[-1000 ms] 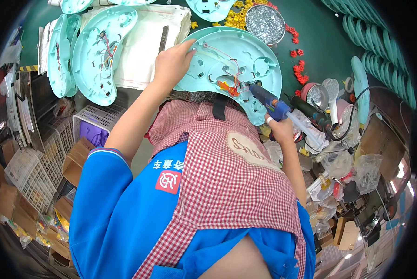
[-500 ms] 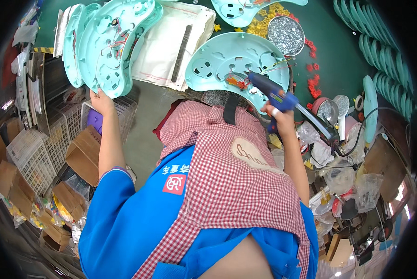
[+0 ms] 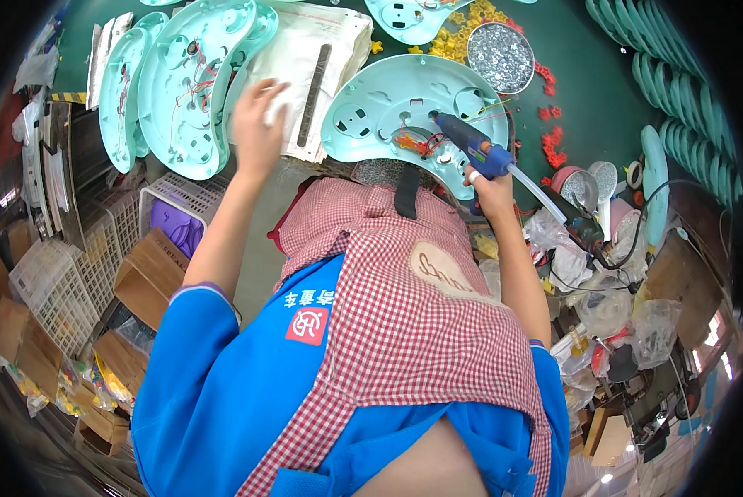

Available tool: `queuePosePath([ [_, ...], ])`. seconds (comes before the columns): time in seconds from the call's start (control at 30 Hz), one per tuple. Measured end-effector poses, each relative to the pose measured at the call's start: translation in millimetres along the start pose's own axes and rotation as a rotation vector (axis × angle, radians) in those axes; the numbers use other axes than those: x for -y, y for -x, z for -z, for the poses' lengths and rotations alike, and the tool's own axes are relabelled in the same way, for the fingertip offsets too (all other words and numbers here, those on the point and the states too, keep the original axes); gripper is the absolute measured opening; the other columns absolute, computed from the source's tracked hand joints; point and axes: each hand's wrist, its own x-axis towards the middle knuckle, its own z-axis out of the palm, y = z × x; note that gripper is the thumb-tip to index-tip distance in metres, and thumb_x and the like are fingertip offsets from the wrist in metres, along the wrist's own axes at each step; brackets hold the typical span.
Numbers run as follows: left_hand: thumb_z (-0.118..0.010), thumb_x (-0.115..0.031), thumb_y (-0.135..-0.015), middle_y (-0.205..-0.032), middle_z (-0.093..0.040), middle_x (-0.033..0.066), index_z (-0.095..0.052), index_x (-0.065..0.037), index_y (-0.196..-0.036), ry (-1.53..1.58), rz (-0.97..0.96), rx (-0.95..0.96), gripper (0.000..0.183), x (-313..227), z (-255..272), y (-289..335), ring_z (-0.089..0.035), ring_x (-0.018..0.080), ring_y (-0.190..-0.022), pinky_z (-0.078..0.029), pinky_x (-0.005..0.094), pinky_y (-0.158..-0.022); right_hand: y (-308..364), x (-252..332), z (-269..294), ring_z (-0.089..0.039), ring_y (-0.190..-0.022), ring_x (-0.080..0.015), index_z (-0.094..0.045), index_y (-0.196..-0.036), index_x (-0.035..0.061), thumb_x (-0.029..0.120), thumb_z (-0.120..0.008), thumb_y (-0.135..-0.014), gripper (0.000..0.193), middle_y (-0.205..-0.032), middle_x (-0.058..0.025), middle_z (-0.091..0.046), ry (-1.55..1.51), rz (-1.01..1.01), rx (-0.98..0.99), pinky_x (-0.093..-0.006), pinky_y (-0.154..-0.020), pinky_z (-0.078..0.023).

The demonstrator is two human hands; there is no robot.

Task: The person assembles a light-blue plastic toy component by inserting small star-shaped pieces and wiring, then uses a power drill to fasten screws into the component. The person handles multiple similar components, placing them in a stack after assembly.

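Observation:
My right hand (image 3: 494,192) is wrapped round the handle of a blue glue gun (image 3: 476,147), a clear glue stick showing at its rear. The gun's nozzle hangs over a curved turquoise plastic shell (image 3: 363,95) in front of me, which holds red wires and small fittings. My left hand (image 3: 259,128) is empty, fingers apart and slightly blurred, above the edge of a white packet (image 3: 301,50). Just left of that hand lies another turquoise shell (image 3: 160,124) with wiring, resting against similar shells.
A round tin of small metal screws (image 3: 501,60) stands beyond the shell, among yellow star pieces (image 3: 462,33) and red pieces (image 3: 551,149). Rows of turquoise shells (image 3: 678,91) line the right. A black cable (image 3: 678,184) loops at right; a white crate (image 3: 181,190) sits lower left.
My left hand has let go of the left shell's near end and moved right and away from me, fingers opening. The glue gun has shifted slightly left over the middle shell.

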Motion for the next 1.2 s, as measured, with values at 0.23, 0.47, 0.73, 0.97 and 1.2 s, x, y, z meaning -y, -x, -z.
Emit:
queuePosePath([
  [0.23,-0.062,-0.015,-0.085,-0.104,-0.064,0.0158,-0.062,-0.010,-0.115,0.074,0.047,0.332,0.031,-40,-60,-22,-0.063,0.0334,-0.090,-0.051,0.0418,-0.076,29,-9,27,-0.060,-0.075,-0.0136,-0.058,-0.106,-0.0013,0.009,-0.068,-0.078,0.032,-0.086,-0.0058,-0.062,-0.064,-0.060,-0.020,-0.0275,-0.070,-0.049],
  [0.47,-0.064,-0.014,-0.085,-0.077,-0.066,0.0153,-0.066,-0.016,-0.113,0.124,0.012,0.179,0.027,-49,-64,-22,-0.065,0.0336,-0.068,-0.050,0.0387,-0.059,33,-15,15,-0.061,-0.060,-0.0185,-0.066,-0.088,-0.0008,0.024,-0.072,-0.074,0.029,-0.068,-0.0059,-0.065,0.552,0.058,-0.156,-0.0379,-0.054,-0.047],
  [0.73,-0.053,0.000,-0.089,-0.100,-0.068,0.0125,-0.051,-0.003,-0.131,0.475,0.357,-0.191,0.042,-15,-37,-112,-0.065,0.0158,-0.086,-0.052,0.0300,-0.073,57,85,26,-0.064,-0.097,-0.0336,-0.052,-0.115,-0.0055,0.027,-0.063,-0.075,0.053,-0.100,-0.0206,-0.064,-0.484,0.258,-0.112,-0.0454,-0.096,-0.045],
  [0.97,-0.063,-0.027,-0.087,-0.120,-0.044,0.0270,-0.036,0.003,-0.135,0.136,0.310,-0.260,0.063,15,-61,-188,-0.045,0.0397,-0.112,-0.038,0.0479,-0.095,30,100,21,-0.064,-0.096,-0.0311,-0.045,-0.128,-0.0058,0.019,-0.061,-0.079,0.057,-0.103,-0.0202,-0.063,-0.462,0.322,-0.088,-0.0434,-0.091,-0.048],
  [1.2,-0.076,-0.030,-0.071,-0.137,-0.036,0.0288,-0.016,0.008,-0.139,0.406,1.059,-0.619,0.099,255,35,-305,-0.045,0.0404,-0.123,-0.041,0.0423,-0.104,33,96,24,-0.063,-0.095,-0.0301,-0.048,-0.123,-0.0047,0.023,-0.062,-0.079,0.054,-0.100,-0.0178,-0.062,-0.370,0.213,-0.154,-0.0446,-0.090,-0.049],
])
